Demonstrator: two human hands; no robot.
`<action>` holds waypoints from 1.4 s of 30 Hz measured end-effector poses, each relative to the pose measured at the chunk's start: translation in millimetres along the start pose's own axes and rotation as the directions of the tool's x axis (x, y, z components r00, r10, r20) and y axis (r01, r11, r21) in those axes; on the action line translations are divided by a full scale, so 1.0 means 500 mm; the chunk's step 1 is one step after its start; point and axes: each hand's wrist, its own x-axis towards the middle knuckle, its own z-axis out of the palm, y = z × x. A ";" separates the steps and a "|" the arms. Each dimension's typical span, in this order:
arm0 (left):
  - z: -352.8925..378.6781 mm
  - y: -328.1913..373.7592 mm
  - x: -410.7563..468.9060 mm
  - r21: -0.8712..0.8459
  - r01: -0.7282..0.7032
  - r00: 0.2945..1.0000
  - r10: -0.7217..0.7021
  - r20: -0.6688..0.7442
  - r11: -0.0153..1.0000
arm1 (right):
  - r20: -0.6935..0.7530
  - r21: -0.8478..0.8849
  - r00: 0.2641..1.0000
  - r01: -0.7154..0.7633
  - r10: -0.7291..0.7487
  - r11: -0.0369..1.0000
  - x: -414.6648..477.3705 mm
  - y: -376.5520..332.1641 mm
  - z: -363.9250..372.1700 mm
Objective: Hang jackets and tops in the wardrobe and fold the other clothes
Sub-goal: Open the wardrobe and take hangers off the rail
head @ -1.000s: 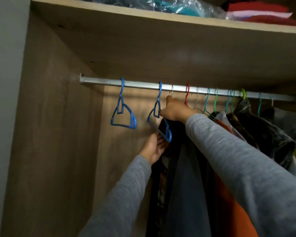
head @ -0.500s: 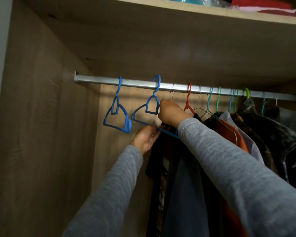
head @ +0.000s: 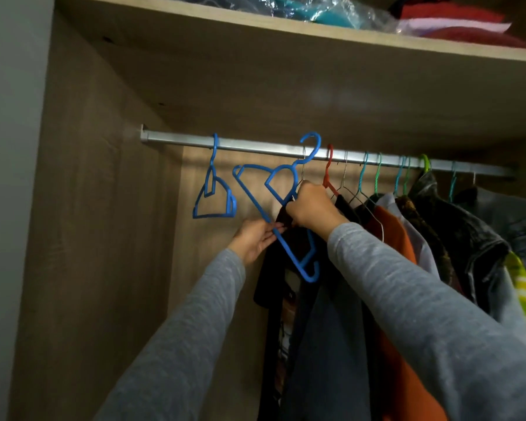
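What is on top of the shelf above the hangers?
On the shelf sits a clear plastic bag with teal cloth inside, and beside it folded red and pale cloths. The shelf's front edge hides their undersides and anything farther back.

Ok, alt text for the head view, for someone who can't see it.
The left hand and right hand, in grey sleeves, hold a tilted blue hanger in front of a dark garment. An empty blue hanger hangs left on the wardrobe rail; clothes fill the right.
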 end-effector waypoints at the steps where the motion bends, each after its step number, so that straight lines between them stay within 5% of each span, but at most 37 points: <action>1: -0.002 -0.004 -0.007 0.029 0.006 1.000 -0.006 -0.013 1.000 | 0.025 0.024 1.000 -0.014 0.014 1.000 -0.006 0.004 -0.004; 9: 0.008 -0.009 -0.167 0.317 0.009 0.998 0.010 -0.059 0.948 | 0.279 0.222 0.953 -0.180 0.115 0.958 -0.116 0.024 -0.034; 17: 0.061 -0.041 -0.408 0.486 0.068 0.996 -0.028 -0.089 0.871 | 0.148 0.464 0.986 -0.138 0.077 0.875 -0.300 0.050 -0.091; 23: 0.089 -0.088 -0.582 0.714 0.076 0.979 0.084 -0.186 0.696 | 0.070 0.317 0.995 0.043 -0.069 0.947 -0.501 0.073 -0.135; 27: 0.099 -0.085 -0.712 0.785 0.204 0.855 0.284 -0.434 0.585 | 0.114 0.183 0.972 0.182 -0.205 0.966 -0.607 0.080 -0.183; 29: 0.099 -0.068 -0.762 0.828 0.180 0.756 0.463 -0.462 0.531 | 0.123 0.115 0.962 0.231 -0.245 0.966 -0.636 0.078 -0.203; 31: 0.087 -0.064 -0.798 0.920 0.119 0.715 0.611 -0.340 0.373 | 0.122 0.080 0.950 0.280 -0.289 0.956 -0.663 0.070 -0.216; 37: 0.065 -0.086 -0.974 0.997 0.049 0.834 0.551 -0.009 -0.059 | 0.203 0.088 0.887 0.406 -0.415 0.910 -0.803 0.051 -0.214; 42: 0.012 -0.101 -1.154 0.998 0.060 0.940 0.337 -0.058 0.003 | 0.327 0.145 0.805 0.475 -0.495 0.868 -0.920 0.009 -0.207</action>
